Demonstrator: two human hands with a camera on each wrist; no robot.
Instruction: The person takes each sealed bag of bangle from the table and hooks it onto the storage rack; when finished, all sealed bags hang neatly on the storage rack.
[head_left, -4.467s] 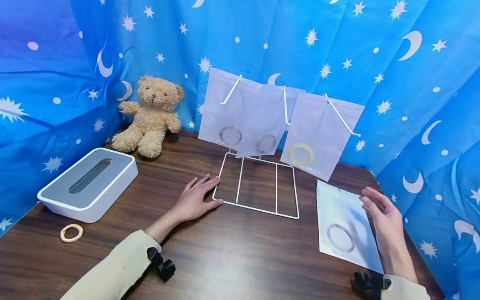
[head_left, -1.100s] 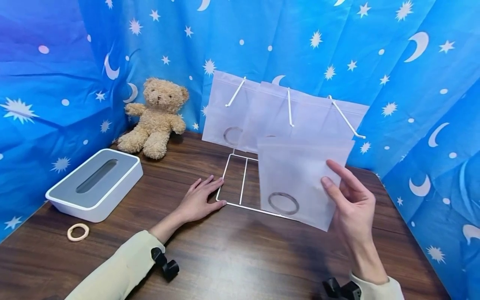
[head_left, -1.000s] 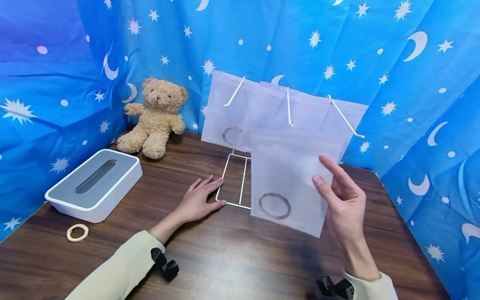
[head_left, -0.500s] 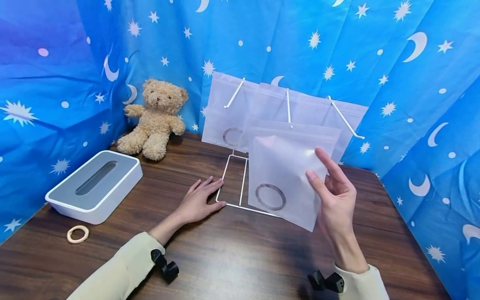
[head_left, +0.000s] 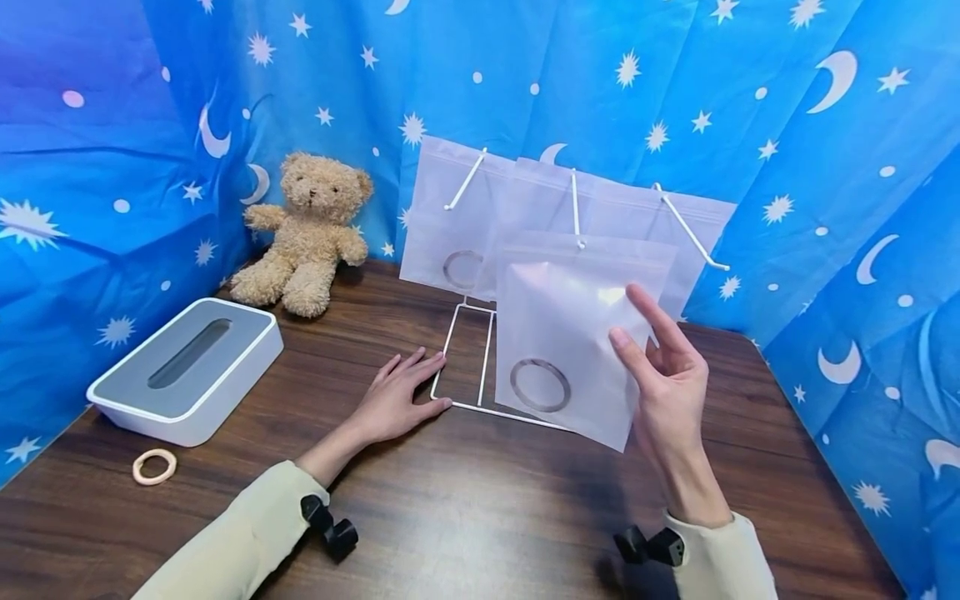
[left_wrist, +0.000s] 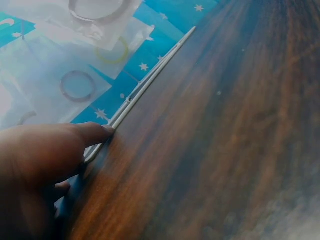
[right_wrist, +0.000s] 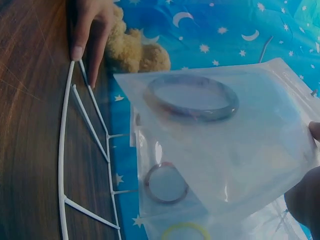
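Note:
My right hand (head_left: 671, 383) pinches a translucent zip bag (head_left: 555, 325) by its right side, between thumb and fingers. A greyish bangle (head_left: 540, 408) shows in the bag's lower part. The bag's top edge is right at the tip of the rack's middle hook (head_left: 576, 204). Straight-fingered, my left hand (head_left: 386, 404) rests at the left corner of the white wire rack (head_left: 480, 407). Similar bags hang from the left, middle and right hooks, including the left bag (head_left: 442, 217) and the right bag (head_left: 693, 221). In the right wrist view, a yellow bangle (right_wrist: 185, 226) shows behind the held bag.
A teddy bear (head_left: 307, 225) sits at the back left of the wooden table (head_left: 480, 517). In front of it stands a grey and white tissue box (head_left: 232, 358), with a pale wooden ring (head_left: 155, 481) nearby. Blue star-patterned cloth (head_left: 562, 50) encloses the back and sides.
Lying on the table at the right earlier, the bag is now lifted in my right hand and moved left to the middle hook, rising slightly most recently. My left hand stays put.

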